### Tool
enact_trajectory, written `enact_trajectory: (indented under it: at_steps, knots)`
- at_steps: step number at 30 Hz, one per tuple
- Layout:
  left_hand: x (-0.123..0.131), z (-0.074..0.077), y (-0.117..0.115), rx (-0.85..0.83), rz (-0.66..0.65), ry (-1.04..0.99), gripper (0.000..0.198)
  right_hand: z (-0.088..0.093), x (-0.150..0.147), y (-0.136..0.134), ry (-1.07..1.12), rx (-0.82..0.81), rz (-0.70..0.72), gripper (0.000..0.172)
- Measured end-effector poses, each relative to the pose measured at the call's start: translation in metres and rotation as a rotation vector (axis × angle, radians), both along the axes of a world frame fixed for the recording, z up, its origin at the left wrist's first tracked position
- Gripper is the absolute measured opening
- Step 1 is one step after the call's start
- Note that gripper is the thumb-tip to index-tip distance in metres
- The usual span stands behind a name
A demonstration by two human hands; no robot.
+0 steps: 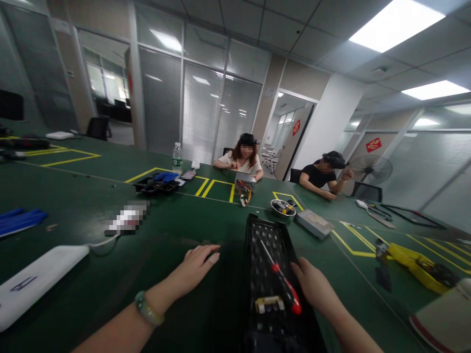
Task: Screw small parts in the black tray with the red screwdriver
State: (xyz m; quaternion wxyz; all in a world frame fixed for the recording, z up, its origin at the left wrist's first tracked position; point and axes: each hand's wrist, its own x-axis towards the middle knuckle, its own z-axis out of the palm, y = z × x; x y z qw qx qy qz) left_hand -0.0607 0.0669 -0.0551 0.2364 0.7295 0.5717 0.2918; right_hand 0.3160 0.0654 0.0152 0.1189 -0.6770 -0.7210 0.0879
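My left hand (196, 264) lies flat on the green table (91, 196) with its fingers stretched out, holding nothing; a green bracelet is on its wrist. My right hand (312, 284) rests against the right edge of a black tray (272, 274), its fingers partly curled beside a red-handled screwdriver (281, 277) that lies in the tray. A small yellowish part (269, 304) sits in the tray near the screwdriver's handle. I cannot see whether the right fingers grip anything.
A white power bank (33, 282) with a cable lies at the left. A metal bowl (282, 207) and a grey box (314, 223) stand beyond the tray. Yellow tools (419, 264) lie at the right. Two people sit across the table, with a black parts tray (156, 185) and a bottle (177, 157) nearby.
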Motion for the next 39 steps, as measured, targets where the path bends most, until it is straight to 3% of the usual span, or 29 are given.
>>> enact_trajectory:
  at_steps: [4, 8, 16, 21, 24, 26, 28, 32, 39]
  knots:
    - [0.002, 0.001, -0.003, 0.002, 0.024, -0.020, 0.059, -0.007, -0.062, 0.016, 0.034, -0.019, 0.085, 0.032]
    - [0.001, -0.001, -0.002, 0.008, 0.055, 0.048, 0.063, -0.018, -0.093, 0.032, 0.069, -0.027, 0.095, 0.029]
    - [0.003, -0.009, 0.002, -0.007, 0.069, 0.128, 0.066, -0.041, -0.094, 0.040, 0.129, -0.021, 0.021, 0.025]
    - [0.007, -0.004, -0.001, 0.027, 0.113, 0.172, 0.068, -0.021, -0.088, 0.024, 0.156, 0.063, 0.013, 0.031]
    - [0.014, 0.015, -0.013, 0.194, 0.066, 0.211, 0.051, 0.003, -0.087, 0.006, 0.180, 0.067, 0.179, 0.020]
    - [0.021, 0.031, -0.025, 0.241, -0.092, 0.239, 0.029, 0.017, -0.085, -0.008, 0.200, -0.092, 0.457, 0.011]
    - [0.028, 0.045, -0.036, 0.228, -0.240, 0.241, 0.017, 0.026, -0.083, -0.020, 0.153, -0.235, 0.632, 0.005]
    - [0.035, 0.064, -0.049, 0.149, -0.458, 0.249, 0.009, 0.026, -0.079, -0.029, 0.051, -0.254, 0.728, 0.014]
    - [0.023, 0.078, -0.054, 0.096, -0.545, 0.295, 0.009, 0.014, -0.085, -0.027, -0.027, -0.219, 0.905, 0.011]
